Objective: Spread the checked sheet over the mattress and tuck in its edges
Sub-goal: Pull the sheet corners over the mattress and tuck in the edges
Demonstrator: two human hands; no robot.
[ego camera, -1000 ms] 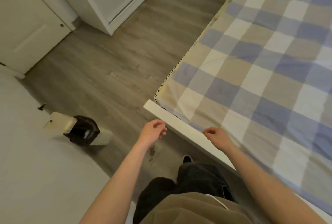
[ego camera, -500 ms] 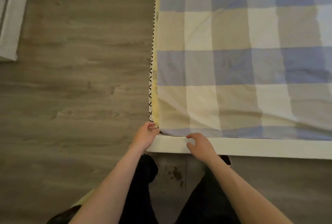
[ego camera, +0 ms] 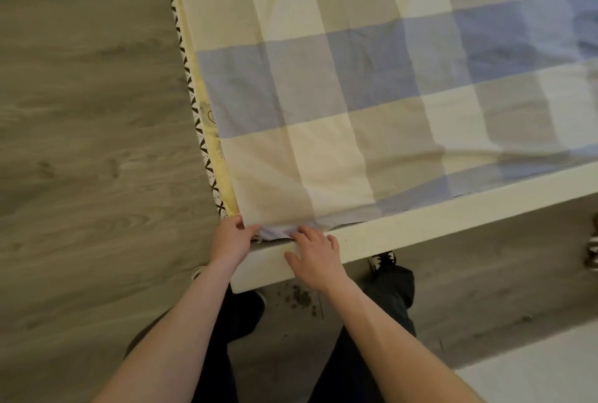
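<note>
Although the checked sheet point(ego camera: 372, 95) already lies flat over most of the mattress point(ego camera: 204, 101), filling the view from twelve round to three o'clock, the tucking looks only partly done. The sheet is smooth with a few soft creases, and its blue, beige and cream squares run right up to the near end of the bed. The wooden floor point(ego camera: 81, 176) takes up the nine o'clock side. Along the sheet's nine o'clock edge a strip of yellow mattress and its black-crossed trim point(ego camera: 193, 101) remain uncovered, so that side appears to need pulling across or tucking. The white bed frame point(ego camera: 453, 218) runs from six towards three o'clock, and the sheet's hem goes down behind it; towards three o'clock it seems tucked, though the far end is out of sight.

The work now is at the corner, just below the middle of the view. The left hand point(ego camera: 231, 241), at the seven o'clock side of the corner, curls round it and pinches the sheet between thumb and fingers. The right hand point(ego camera: 315, 257), beside it towards five o'clock, has its fingers spread and fairly straight, the tips pressing a small bunched fold point(ego camera: 278, 231) of the sheet down between mattress and frame. This corner is not yet neat.
</note>
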